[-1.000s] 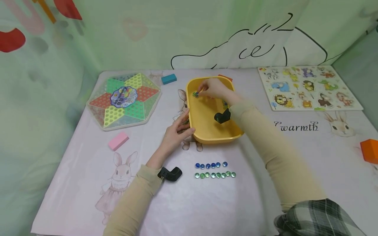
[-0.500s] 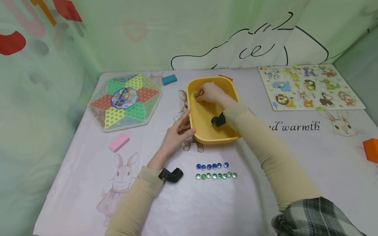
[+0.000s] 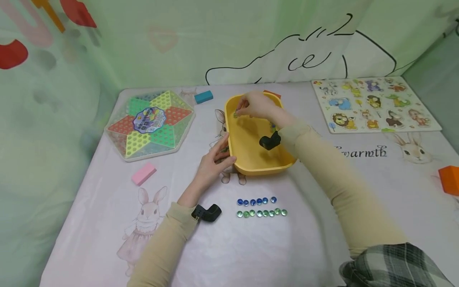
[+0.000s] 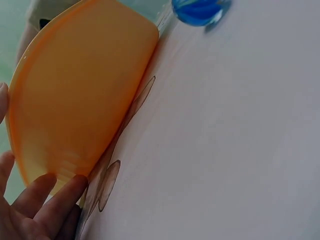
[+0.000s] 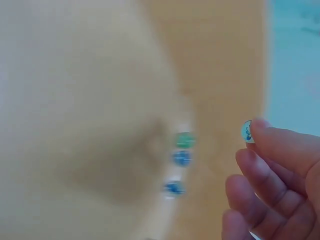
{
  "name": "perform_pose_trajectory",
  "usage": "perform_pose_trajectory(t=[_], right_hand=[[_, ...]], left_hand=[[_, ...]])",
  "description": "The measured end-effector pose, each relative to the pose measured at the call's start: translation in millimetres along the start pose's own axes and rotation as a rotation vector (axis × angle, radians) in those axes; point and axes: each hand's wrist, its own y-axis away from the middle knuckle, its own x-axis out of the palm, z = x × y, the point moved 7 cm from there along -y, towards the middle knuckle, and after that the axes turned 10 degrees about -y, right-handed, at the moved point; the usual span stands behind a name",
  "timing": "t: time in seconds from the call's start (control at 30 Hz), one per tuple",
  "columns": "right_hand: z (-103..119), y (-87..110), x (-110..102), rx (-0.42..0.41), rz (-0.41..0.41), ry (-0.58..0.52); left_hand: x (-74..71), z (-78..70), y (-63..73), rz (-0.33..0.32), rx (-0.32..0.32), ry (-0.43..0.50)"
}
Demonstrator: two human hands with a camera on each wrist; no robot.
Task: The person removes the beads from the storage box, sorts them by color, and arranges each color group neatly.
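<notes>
My right hand (image 3: 257, 104) is over the far part of a yellow plastic basin (image 3: 267, 172), pinching a small round marble (image 5: 246, 131) between thumb and fingertip. The marble looks pale with a dark blue pattern in the right wrist view. Below it in the basin lie a green marble (image 5: 185, 139) and blue marbles (image 5: 182, 158). My left hand (image 3: 211, 161) rests its extended fingers (image 4: 62, 200) against the basin's outer left wall. Nearer me on the table are a row of blue marbles (image 3: 253, 202) and a row of green marbles (image 3: 265, 213).
A hexagonal Chinese checkers board (image 3: 172, 137) lies left of the basin, near a pink block (image 3: 144, 174) and a teal block (image 3: 203, 97). An animal puzzle board (image 3: 358, 119) lies at the back right. An orange block (image 3: 449, 180) sits at the right edge.
My right hand reached down to the marbles at the basin's far left, then rose slightly with one pinched. The left hand has stayed at the basin wall.
</notes>
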Motion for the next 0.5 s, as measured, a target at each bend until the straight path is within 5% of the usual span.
perform_pose_trajectory(t=[0.5], right_hand=[[29,74.3,-33,-0.143,-0.036,0.018]], left_hand=[[-0.4,-0.8,-0.5,0.010,-0.011,0.019]])
